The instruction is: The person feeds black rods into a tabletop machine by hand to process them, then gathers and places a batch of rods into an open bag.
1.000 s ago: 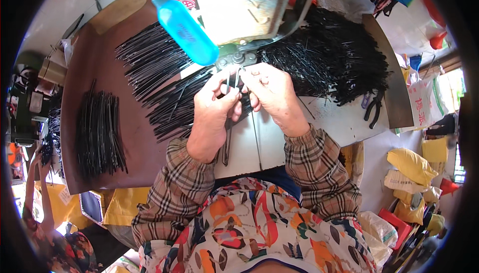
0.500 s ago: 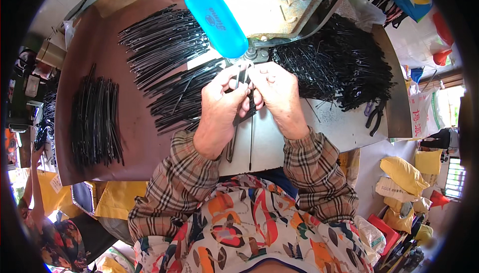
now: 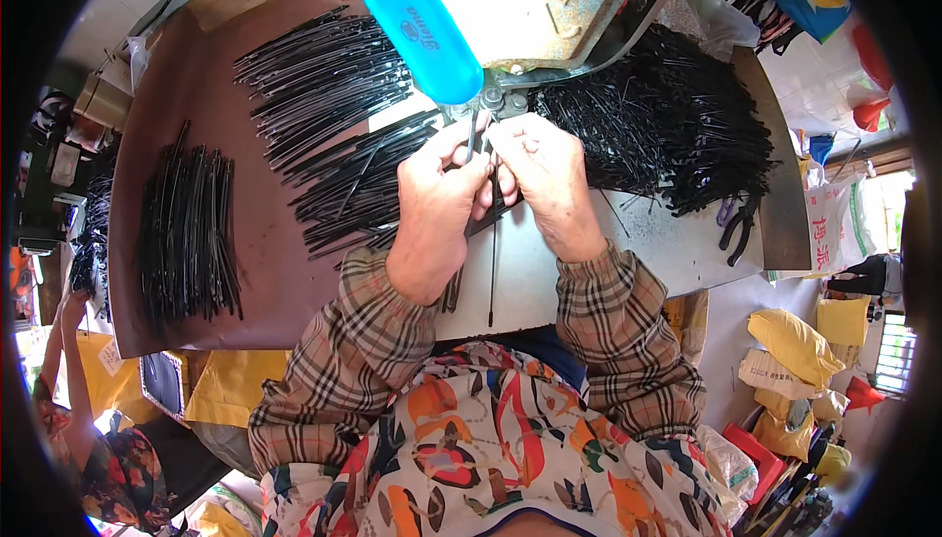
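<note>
My left hand (image 3: 432,188) is closed in a pinch around a thin flat black strip (image 3: 473,133), whose upper end points at the metal fittings under the blue cover. Close beside it, my right hand (image 3: 547,179) is also closed, its thumb and finger pressed together near the strip's top. A long thin black rod (image 3: 493,262) hangs from between the hands toward the table's front edge, seemingly held by the right fingers; the grip is partly hidden. Just beyond the fingertips are small round metal parts (image 3: 493,100) of a machine (image 3: 599,7), with a rounded blue cover (image 3: 417,31) above.
Rows of black strips (image 3: 334,76) lie left of my hands, and another bundle (image 3: 188,233) lies farther left on the brown sheet (image 3: 285,292). To the right are a tangled black heap (image 3: 677,125) and black-handled pliers (image 3: 738,231). Another person's arm (image 3: 71,350) shows at far left.
The strip in my left hand now stands more upright and shows more above the fingers. My left wrist has shifted slightly toward me. The bright whitish bit between the fingertips shows less.
</note>
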`<state>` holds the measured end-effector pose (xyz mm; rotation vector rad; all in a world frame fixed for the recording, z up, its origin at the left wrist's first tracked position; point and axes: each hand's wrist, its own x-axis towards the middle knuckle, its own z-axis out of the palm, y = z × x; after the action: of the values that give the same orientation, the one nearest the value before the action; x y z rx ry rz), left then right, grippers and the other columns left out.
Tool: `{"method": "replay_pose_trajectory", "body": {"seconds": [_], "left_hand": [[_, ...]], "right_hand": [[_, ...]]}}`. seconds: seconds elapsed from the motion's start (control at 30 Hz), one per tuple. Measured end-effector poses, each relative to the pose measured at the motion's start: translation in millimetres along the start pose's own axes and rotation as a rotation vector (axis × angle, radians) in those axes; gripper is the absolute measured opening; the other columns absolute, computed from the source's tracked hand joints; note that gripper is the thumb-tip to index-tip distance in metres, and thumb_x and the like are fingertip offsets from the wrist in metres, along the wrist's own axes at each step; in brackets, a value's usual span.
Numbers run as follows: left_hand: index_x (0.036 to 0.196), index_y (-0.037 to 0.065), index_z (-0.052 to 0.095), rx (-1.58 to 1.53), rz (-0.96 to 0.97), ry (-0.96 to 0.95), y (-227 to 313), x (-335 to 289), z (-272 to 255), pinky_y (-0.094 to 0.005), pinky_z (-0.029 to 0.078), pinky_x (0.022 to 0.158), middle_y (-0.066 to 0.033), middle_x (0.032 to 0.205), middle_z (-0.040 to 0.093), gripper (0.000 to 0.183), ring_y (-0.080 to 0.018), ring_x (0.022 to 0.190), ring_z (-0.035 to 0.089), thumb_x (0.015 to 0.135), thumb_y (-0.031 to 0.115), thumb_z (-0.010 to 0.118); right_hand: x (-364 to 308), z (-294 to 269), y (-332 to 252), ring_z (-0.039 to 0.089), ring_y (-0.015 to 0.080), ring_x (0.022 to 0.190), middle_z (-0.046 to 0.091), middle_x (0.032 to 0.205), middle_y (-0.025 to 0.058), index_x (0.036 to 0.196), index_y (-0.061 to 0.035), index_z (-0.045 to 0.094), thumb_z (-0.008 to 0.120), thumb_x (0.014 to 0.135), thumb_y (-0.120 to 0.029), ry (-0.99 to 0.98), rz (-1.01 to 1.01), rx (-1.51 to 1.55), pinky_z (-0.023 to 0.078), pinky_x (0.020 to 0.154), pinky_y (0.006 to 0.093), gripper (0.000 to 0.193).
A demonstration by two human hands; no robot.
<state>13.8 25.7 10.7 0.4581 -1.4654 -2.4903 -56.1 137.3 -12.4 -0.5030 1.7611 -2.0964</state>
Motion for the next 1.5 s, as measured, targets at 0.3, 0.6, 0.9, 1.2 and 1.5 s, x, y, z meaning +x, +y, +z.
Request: {"method": "replay_pose_trajectory", "body": {"seconds": [0.3, 0.6, 0.9, 1.2, 1.5], "left_hand": [[0.105, -0.003, 0.064, -0.058, 0.057, -0.029, 2.4, 19.4, 4.2, -0.0196, 0.035, 0.043, -0.0003, 0.064, 0.055, 0.021, -0.0058, 0.050, 0.048, 0.085, 0.002, 0.060], [0.103, -0.003, 0.062, -0.028, 0.093, -0.093, -2.9, 21.6, 0.0, -0.0196, 0.036, 0.048, -0.0011, 0.073, 0.057, 0.018, -0.0070, 0.056, 0.050, 0.087, 0.003, 0.059], [0.108, -0.005, 0.060, -0.012, -0.021, -0.154, 15.3, 1.1, -7.8, -0.0216, 0.043, 0.051, -0.0047, 0.078, 0.060, 0.022, -0.0095, 0.059, 0.055, 0.090, 0.008, 0.055], [0.105, -0.005, 0.060, 0.204, -0.198, -0.076, 29.8, -35.2, -24.7, -0.0213, 0.035, 0.036, -0.0065, 0.075, 0.058, 0.022, -0.0070, 0.044, 0.049, 0.091, 0.012, 0.058], [0.104, -0.005, 0.060, 0.107, -0.182, -0.050, 12.0, -27.2, -28.5, -0.0212, 0.031, 0.035, -0.0063, 0.074, 0.058, 0.019, -0.0064, 0.042, 0.047, 0.089, 0.006, 0.057]], "right_hand": [[18.4, -3.3, -9.2, 0.051, 0.0040, 0.054, 0.059, 0.069, 0.0015, 0.091, 0.0025, 0.062, 0.060, 0.094, -0.012, -0.020, -0.057, 0.050, 0.041, 0.047, 0.0189, 0.015], [22.2, -2.5, -10.7, 0.049, 0.0052, 0.052, 0.056, 0.066, 0.0012, 0.089, 0.0036, 0.062, 0.059, 0.093, -0.010, -0.006, -0.003, 0.126, 0.041, 0.045, 0.0204, 0.014], [20.9, 4.8, -6.5, 0.046, 0.0083, 0.042, 0.056, 0.063, 0.0042, 0.079, 0.0008, 0.059, 0.061, 0.090, -0.012, -0.005, 0.055, 0.323, 0.036, 0.038, 0.0221, 0.017], [26.5, 0.8, -6.2, 0.046, 0.0079, 0.042, 0.055, 0.063, 0.0032, 0.077, -0.0004, 0.058, 0.062, 0.090, -0.014, 0.011, 0.004, 0.191, 0.037, 0.038, 0.0221, 0.019], [10.5, 11.8, -1.2, 0.058, 0.0097, 0.060, 0.061, 0.073, 0.0048, 0.093, 0.0039, 0.063, 0.059, 0.091, -0.005, 0.095, 0.006, 0.205, 0.049, 0.055, 0.0224, 0.010]]}}
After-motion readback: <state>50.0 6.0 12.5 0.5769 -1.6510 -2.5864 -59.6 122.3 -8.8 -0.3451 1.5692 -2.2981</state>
